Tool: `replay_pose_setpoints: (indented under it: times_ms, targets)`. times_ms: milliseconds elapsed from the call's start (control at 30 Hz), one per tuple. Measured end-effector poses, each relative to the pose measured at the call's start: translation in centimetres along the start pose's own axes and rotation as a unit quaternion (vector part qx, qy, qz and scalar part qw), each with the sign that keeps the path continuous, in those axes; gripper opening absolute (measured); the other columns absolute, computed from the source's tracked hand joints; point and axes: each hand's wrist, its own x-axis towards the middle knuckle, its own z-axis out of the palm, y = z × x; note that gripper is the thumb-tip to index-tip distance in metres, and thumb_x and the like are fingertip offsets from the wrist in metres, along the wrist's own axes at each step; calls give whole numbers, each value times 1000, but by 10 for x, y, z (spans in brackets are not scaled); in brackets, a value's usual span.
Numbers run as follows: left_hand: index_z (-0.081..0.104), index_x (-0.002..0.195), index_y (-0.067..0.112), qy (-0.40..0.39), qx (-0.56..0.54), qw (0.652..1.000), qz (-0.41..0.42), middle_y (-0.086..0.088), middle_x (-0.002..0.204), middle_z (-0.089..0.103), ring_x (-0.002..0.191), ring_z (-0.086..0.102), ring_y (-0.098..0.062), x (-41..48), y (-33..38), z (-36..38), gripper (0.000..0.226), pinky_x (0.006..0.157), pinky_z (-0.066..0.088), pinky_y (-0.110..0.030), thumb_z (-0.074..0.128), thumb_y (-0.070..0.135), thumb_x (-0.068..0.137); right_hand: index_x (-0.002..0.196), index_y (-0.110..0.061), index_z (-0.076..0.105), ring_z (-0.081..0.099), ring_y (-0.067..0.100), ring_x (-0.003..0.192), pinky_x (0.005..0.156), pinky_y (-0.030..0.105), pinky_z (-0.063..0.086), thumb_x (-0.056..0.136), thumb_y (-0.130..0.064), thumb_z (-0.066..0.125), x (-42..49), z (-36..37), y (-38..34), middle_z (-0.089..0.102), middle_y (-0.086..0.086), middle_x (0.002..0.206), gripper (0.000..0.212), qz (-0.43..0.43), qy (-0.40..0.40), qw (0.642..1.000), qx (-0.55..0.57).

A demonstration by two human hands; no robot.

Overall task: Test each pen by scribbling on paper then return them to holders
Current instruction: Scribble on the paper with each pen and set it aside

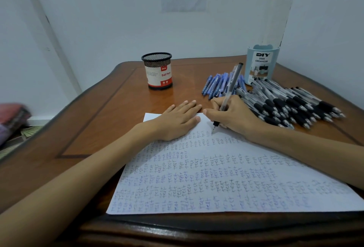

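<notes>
Dark wood table (98,128) under pale walls carries our paper (216,177), nearly filled with rows of "test"; the mesh holder (157,71) stands at twelve o'clock, the blue organizer (262,63) at two, with blue pens (217,83) and a heap of black-grip pens (291,106) loose before it. Our left hand (177,120) lies flat, fingers straight, pinning the sheet's far corner, while our right hand (234,116) pinches a clear pen (229,93), tip at the paper — we are mid-scribble. Next, we judge, this pen goes to a holder — a reach toward one o'clock.
</notes>
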Motion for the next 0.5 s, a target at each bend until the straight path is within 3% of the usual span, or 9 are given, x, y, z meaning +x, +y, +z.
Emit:
replay_pose_setpoints:
  times_ms: [500]
  targets:
    - [-2, 149, 26, 0, 2, 1000, -1, 7, 158, -8, 143, -10, -8, 1, 0, 1, 52, 114, -7, -31, 12, 41, 101, 46, -16, 34, 30, 3, 38, 45, 12, 27, 82, 1, 59, 2, 0, 2, 30, -10, 36, 47, -9, 15, 999, -27]
